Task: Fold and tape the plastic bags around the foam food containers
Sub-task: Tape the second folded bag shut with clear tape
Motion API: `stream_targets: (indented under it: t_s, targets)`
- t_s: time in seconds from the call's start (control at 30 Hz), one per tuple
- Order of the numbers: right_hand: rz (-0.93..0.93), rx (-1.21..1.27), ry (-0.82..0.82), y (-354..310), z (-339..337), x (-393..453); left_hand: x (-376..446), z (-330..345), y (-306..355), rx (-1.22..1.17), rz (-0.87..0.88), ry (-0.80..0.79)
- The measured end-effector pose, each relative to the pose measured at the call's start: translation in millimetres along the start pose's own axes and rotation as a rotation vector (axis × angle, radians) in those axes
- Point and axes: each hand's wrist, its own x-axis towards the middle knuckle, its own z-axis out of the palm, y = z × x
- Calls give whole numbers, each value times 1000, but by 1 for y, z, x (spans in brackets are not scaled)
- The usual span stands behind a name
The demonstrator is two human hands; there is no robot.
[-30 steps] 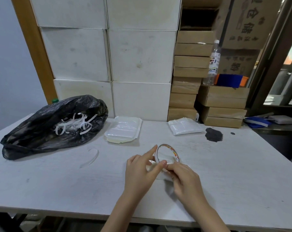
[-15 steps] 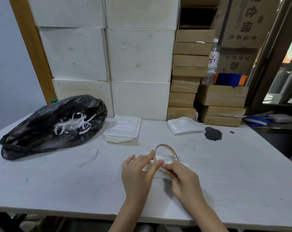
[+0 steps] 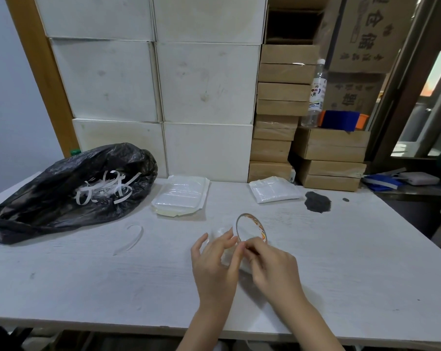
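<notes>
A thin tape roll with a colourful inner rim stands on edge at the table's middle. My right hand pinches its lower edge, and my left hand pinches the tape end beside it. Beneath both hands lies a small bagged white packet, mostly hidden. A stack of bagged foam containers rests farther back, left of centre. Another bagged white pack lies at the back right.
A black rubbish bag holding white paper strips fills the left side of the white table. One loose strip lies near it. White boxes and brown cartons are stacked behind, with a water bottle. A dark stain marks the table.
My left hand's fingers slid down along the roll and spread a little. The roll tilted slightly, and the view shifted a bit.
</notes>
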Motion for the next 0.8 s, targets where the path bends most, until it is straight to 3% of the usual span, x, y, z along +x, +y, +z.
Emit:
stream_targets:
  t_s: [0.13, 0.37, 0.5, 0.67, 0.8]
  targets:
    - [-18, -68, -28, -1, 2, 6, -4, -1, -2, -57, -161, -41]
    - [-14, -54, -67, 0, -1, 11, -1, -5, 3, -11, -52, -54]
    - [-63, -34, -141, 3, -5, 3, 10, -16, 8, -71, -296, -136]
    - [-210, 89, -197, 8, -15, -5, 59, -21, 4, -55, -417, -566]
    - [-226, 156, -225, 12, -19, -7, 80, -25, -1, -298, -552, -791]
